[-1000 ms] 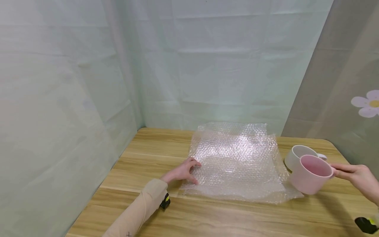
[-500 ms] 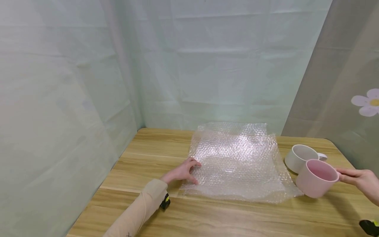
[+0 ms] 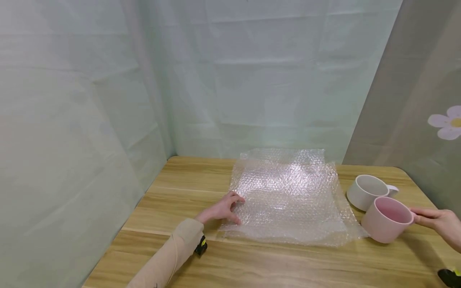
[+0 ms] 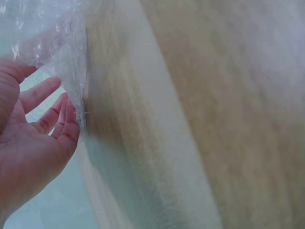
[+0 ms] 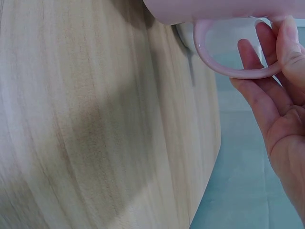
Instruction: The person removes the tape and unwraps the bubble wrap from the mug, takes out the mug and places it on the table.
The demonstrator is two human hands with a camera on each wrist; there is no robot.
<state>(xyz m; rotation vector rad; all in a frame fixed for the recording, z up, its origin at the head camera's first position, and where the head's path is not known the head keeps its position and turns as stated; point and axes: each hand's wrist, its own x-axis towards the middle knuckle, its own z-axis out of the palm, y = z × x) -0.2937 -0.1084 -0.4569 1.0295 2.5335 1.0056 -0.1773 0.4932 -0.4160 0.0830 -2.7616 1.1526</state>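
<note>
A pink mug (image 3: 381, 227) stands at the right of the table, its opening facing up. My right hand (image 3: 442, 225) holds it by its looped handle (image 5: 214, 64), fingers through the loop and thumb on top. My left hand (image 3: 223, 209) rests at the left edge of a clear bubble wrap sheet (image 3: 288, 204), thumb and fingers spread apart. In the left wrist view, the edge of the wrap hangs against its relaxed fingers (image 4: 50, 114). Right behind the pink mug is a white mug (image 3: 361, 198) with its handle pointing right, partly hidden by the pink one.
The wooden table (image 3: 173, 176) carries the flat, wrinkled wrap in its middle. Pale cloth (image 3: 270, 92) hangs behind and at the left, and a grey cloth with a printed flower (image 3: 448, 124) hangs on the right.
My right hand has moved the pink mug right and down, away from the wrap's right corner, uncovering more of the white mug. My left hand has not moved.
</note>
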